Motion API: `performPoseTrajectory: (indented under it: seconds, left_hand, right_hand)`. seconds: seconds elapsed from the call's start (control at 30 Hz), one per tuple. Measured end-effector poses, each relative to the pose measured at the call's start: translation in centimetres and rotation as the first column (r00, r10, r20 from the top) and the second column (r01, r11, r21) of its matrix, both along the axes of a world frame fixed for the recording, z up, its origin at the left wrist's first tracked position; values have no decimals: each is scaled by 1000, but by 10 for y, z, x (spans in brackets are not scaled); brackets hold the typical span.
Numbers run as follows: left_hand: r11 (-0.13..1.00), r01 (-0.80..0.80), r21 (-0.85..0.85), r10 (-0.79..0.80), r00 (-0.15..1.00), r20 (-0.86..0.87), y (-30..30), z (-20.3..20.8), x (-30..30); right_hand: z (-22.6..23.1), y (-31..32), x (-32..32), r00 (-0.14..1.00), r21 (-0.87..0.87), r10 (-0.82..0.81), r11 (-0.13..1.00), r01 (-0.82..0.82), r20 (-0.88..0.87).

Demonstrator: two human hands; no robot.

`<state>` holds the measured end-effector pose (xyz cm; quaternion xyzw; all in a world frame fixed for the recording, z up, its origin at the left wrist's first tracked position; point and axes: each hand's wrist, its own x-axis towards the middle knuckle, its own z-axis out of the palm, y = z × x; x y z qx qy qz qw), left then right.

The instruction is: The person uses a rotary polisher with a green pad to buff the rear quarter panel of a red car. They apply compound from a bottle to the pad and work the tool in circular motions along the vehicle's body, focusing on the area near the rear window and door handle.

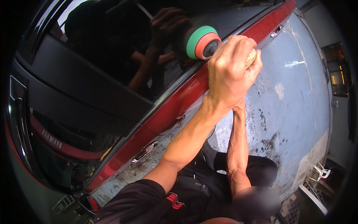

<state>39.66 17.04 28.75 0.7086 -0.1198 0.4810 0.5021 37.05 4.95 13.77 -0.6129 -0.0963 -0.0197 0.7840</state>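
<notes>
- Two bare forearms [186, 140] reach up from the lower edge, the one on the left coming out of a dark sleeve [130, 196].
- The left hand [232, 69] is bent over the head of a polishing tool [212, 49], fingers curled well in; a rough tan knob [251, 59] shows between fingers and thumb, and I can't tell if it belongs to the tool.
- The right hand [239, 107] sits below it, mostly hidden; from here I can't tell how closed it is or what it holds.
- The tool's green pad [192, 42], with an orange-red backing [202, 44], faces the dark window glass [112, 67], just above the lower sill. Whether it quite touches, or spins, doesn't show.
- The risk I'd watch is the pad's lower rim: a small slip could catch the metal trim or scuff the red door panel [160, 114].
- Tilting the pad onto one edge could make it jump or leave marks, and grit would scratch.
- Beyond the chrome door handle [146, 151] lies the worn blue floor [298, 93]; a loosened grip could drop the tool there.
- Farther off stands a white chair [321, 172].
</notes>
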Motion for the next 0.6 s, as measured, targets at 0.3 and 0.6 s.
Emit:
performPoseTrajectory:
  seconds: [0.3,0.6]
  left_hand:
    - [999,-28,20,27,999,39,12,0,-13]
    - [996,-62,66,59,997,40,30,-4,-38]
  right_hand:
    - [0,11,-10,1000,11,5,1000,-5,-6]
    - [-3,29,-24,999,18,25,1000,-25,-24]
